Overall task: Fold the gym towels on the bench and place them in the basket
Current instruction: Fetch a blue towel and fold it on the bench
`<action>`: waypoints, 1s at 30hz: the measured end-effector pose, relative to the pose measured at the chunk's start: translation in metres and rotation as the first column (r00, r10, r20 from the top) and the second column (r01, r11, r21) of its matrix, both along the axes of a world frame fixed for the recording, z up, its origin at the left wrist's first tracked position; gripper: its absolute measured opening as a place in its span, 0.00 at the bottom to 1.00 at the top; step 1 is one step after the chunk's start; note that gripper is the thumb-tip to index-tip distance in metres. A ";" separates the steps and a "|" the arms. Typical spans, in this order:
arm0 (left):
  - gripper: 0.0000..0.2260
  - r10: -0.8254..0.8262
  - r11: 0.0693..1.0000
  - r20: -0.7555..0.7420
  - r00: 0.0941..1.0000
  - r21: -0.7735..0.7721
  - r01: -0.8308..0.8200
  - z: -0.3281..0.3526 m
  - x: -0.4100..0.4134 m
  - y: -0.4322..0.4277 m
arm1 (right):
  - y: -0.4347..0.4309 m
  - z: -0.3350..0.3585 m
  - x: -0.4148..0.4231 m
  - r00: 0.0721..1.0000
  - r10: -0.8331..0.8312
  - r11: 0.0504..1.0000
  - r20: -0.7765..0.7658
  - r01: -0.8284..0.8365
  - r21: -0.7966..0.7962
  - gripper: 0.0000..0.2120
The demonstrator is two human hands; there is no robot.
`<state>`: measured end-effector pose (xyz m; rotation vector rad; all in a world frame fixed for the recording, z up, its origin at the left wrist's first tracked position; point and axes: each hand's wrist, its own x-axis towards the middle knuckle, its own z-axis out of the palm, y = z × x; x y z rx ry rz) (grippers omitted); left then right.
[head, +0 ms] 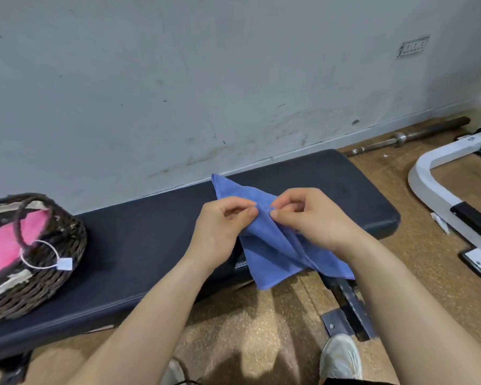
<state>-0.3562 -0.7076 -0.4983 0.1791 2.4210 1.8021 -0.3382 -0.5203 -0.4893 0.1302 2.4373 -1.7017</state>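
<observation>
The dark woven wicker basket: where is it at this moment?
In the head view, the dark woven wicker basket stands on the left end of the dark padded bench, near the grey wall, with a pink towel inside it.

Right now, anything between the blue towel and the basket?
Nothing visible. Bare bench lies between the blue towel, pinched by the left hand and right hand, and the basket at the left. The basket already holds a pink towel and its handle arches over the opening.
</observation>
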 end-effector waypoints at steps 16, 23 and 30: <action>0.03 -0.098 0.986 -0.019 0.995 0.133 0.100 0.004 -0.008 0.016 | 0.001 0.003 0.004 0.991 -0.119 0.907 0.062 0.134 -0.399 0.06; 0.04 -0.108 0.984 -0.019 0.994 0.142 0.110 0.002 -0.008 0.020 | 0.005 0.003 0.008 0.993 -0.109 0.906 0.056 0.122 -0.405 0.08; 0.05 -0.050 0.995 -0.024 0.998 0.083 0.051 0.001 -0.007 0.027 | 0.012 0.002 0.010 0.998 -0.061 0.920 0.019 0.064 -0.387 0.07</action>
